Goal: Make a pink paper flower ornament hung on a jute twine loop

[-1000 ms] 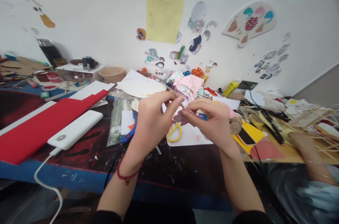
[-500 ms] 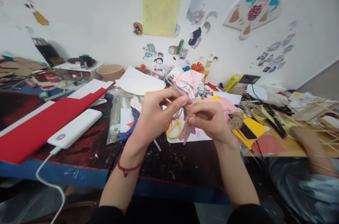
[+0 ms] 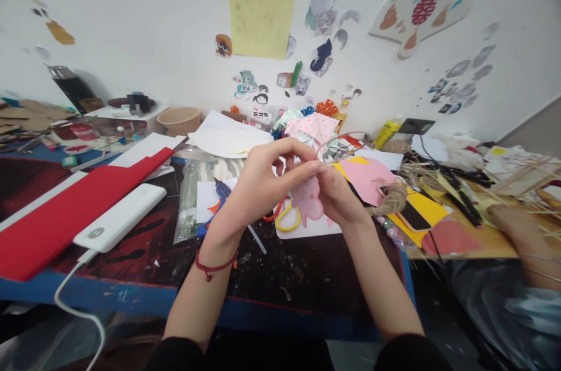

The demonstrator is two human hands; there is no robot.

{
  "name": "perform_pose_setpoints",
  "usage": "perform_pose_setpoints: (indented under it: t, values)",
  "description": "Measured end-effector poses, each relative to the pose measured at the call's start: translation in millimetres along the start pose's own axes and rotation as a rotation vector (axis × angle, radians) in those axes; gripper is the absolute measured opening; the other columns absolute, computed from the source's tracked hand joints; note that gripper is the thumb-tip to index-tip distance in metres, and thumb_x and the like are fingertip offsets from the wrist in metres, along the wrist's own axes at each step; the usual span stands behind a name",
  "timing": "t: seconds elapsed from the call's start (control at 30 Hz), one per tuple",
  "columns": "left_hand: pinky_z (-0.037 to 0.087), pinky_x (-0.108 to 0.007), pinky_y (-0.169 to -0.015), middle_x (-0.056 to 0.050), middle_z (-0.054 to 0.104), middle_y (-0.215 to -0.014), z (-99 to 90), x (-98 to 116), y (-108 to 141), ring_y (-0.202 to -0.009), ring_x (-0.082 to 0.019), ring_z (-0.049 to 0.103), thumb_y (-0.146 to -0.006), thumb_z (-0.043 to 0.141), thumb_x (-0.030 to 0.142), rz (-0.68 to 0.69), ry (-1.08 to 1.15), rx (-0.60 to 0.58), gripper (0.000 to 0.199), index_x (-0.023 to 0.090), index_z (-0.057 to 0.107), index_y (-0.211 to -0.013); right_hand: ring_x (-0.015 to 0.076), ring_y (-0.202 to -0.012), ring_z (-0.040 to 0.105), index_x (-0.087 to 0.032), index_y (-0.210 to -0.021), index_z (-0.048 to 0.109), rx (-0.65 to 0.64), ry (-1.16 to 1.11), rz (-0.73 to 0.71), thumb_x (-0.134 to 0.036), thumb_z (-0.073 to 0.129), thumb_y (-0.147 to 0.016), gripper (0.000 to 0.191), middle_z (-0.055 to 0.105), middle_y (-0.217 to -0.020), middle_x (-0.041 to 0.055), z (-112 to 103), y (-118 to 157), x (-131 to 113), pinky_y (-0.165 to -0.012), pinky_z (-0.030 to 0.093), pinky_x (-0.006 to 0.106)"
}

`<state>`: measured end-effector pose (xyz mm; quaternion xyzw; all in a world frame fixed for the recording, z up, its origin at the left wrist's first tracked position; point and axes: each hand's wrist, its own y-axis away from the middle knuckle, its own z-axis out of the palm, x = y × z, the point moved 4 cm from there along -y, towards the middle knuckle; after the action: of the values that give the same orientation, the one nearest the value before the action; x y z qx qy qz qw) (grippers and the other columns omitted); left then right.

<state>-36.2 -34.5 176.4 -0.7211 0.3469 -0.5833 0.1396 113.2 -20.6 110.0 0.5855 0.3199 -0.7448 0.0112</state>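
My left hand (image 3: 265, 187) is closed, its thumb and forefinger pinched on thin brown twine (image 3: 348, 138) that loops out from the fingertips over the pile behind. Right against it, my right hand (image 3: 340, 191) is closed at the top of a flat pink cutout (image 3: 308, 201), which hangs below the fingertips. Its fingers are partly hidden, so the exact grip is hard to see. Behind the cutout lie scissors (image 3: 289, 219) with a yellow and orange handle on white paper. A blue glue gun (image 3: 222, 190) is beside my left wrist.
A twine ball (image 3: 391, 200) lies right of my right hand, near a phone (image 3: 414, 212) on yellow card. On the left are red card (image 3: 87, 201) and a white power bank (image 3: 120, 218) with a cable. Another person's arm (image 3: 519, 236) rests at the far right.
The pink cutout has turned to show its broad face. The twine, earlier pointing up and left from my fingers, now loops to the right. My right hand has turned and its fingers are more hidden.
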Motion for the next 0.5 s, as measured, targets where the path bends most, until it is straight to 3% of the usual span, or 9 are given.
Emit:
perform_pose_setpoints:
  t: [0.1, 0.17, 0.23, 0.37, 0.5]
  values:
    - [0.047, -0.023, -0.061, 0.000, 0.073, -0.081, 1.1, -5.3, -6.6, -0.068, -0.010, 0.061, -0.087, 0.072, 0.023, 0.027, -0.016, 0.137, 0.007, 0.017, 0.070, -0.083, 0.0223, -0.113, 0.069, -0.030, -0.123, 0.071, 0.128, 0.033, -0.082, -0.061, 0.072, -0.082, 0.051, 0.070, -0.129, 0.0068, -7.2, 0.8, -4.9, -0.095, 0.059, 0.037]
    - [0.047, -0.023, -0.060, 0.000, 0.074, -0.080, 3.0, -8.7, -13.1, -0.066, -0.010, 0.060, -0.085, 0.074, 0.024, 0.037, -0.012, 0.201, 0.007, 0.018, 0.071, -0.082, 0.0196, -0.111, 0.070, -0.032, -0.121, 0.072, 0.227, 0.125, -0.117, -0.046, 0.082, -0.078, 0.046, 0.073, -0.124, 0.0039, -10.4, 1.1, -10.8, -0.094, 0.059, 0.032]
    - [0.047, -0.023, -0.059, -0.001, 0.074, -0.079, 5.6, -10.5, -22.7, -0.066, -0.010, 0.061, -0.083, 0.076, 0.025, 0.041, 0.015, 0.236, 0.009, 0.018, 0.072, -0.081, 0.0152, -0.098, 0.072, -0.031, -0.109, 0.077, 0.343, 0.217, -0.136, -0.031, 0.083, -0.080, 0.030, 0.078, -0.106, 0.0004, -14.4, -0.7, -18.3, -0.085, 0.060, 0.025]
    - [0.051, -0.024, -0.066, -0.003, 0.076, -0.087, 11.5, -8.7, -53.5, -0.075, -0.012, 0.065, -0.089, 0.071, 0.032, 0.048, 0.122, 0.199, 0.015, 0.018, 0.074, -0.085, 0.0108, -0.079, 0.071, -0.028, -0.093, 0.080, 0.516, 0.381, -0.247, -0.024, 0.078, -0.084, 0.010, 0.078, -0.088, -0.0027, -28.3, -13.9, -43.4, -0.074, 0.058, 0.021]
    - [0.048, -0.025, -0.057, -0.004, 0.076, -0.086, 22.5, -5.5, -94.0, -0.067, -0.011, 0.061, -0.084, 0.077, 0.036, 0.029, 0.072, 0.089, 0.018, 0.019, 0.076, -0.090, 0.0133, -0.082, 0.073, -0.025, -0.093, 0.080, 0.538, 0.534, -0.367, -0.021, 0.076, -0.085, 0.010, 0.079, -0.088, -0.0020, -51.2, -35.2, -75.1, -0.077, 0.059, 0.025]
